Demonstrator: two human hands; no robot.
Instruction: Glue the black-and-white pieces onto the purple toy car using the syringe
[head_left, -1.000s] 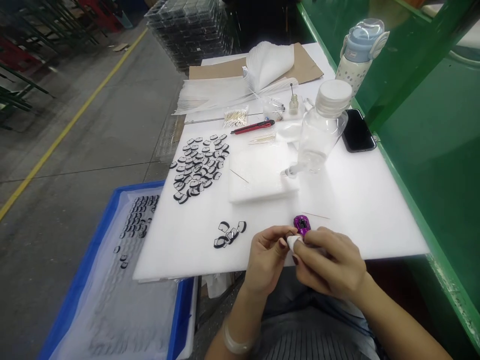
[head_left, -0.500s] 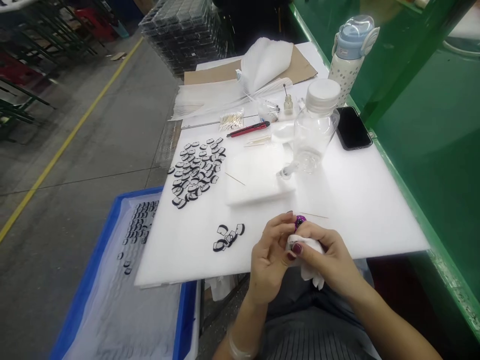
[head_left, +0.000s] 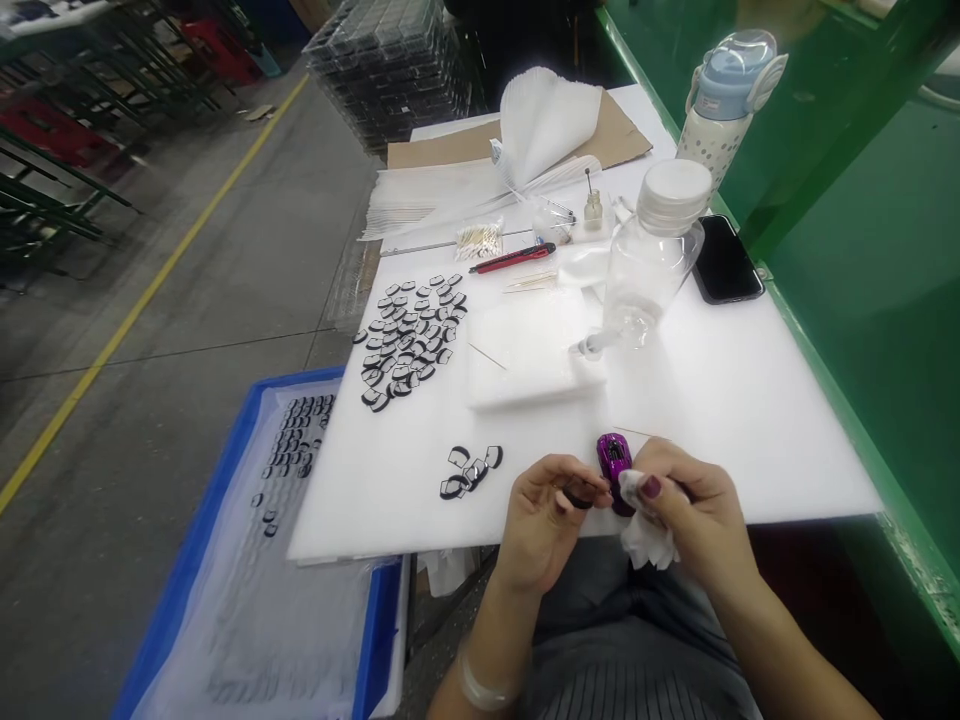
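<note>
Near the front edge of the white table, my left hand (head_left: pixel 541 520) pinches a small dark curved piece (head_left: pixel 576 499) between thumb and fingers. My right hand (head_left: pixel 697 510) grips a crumpled white cloth (head_left: pixel 649 541), its thumb pressed on top. Between the two hands lies a purple toy car (head_left: pixel 615 458), its rear end partly hidden by the cloth and fingers. Left of my hands is a little group of black-rimmed clear pieces (head_left: pixel 471 473), and a larger spread of the same pieces (head_left: pixel 412 340) lies further back.
A clear pump bottle (head_left: pixel 649 255) stands behind a white foam pad (head_left: pixel 525 350). A phone (head_left: pixel 727 258) and a blue-lidded drinking bottle (head_left: pixel 716 125) are at the right. A red knife (head_left: pixel 513 258) and cotton swabs (head_left: pixel 480 240) lie behind. Left below sits a blue tray (head_left: pixel 202 500).
My hands have moved apart, the right one going right with the cloth. The purple car, mostly hidden before, now shows between them. The dark piece is now visible in my left hand.
</note>
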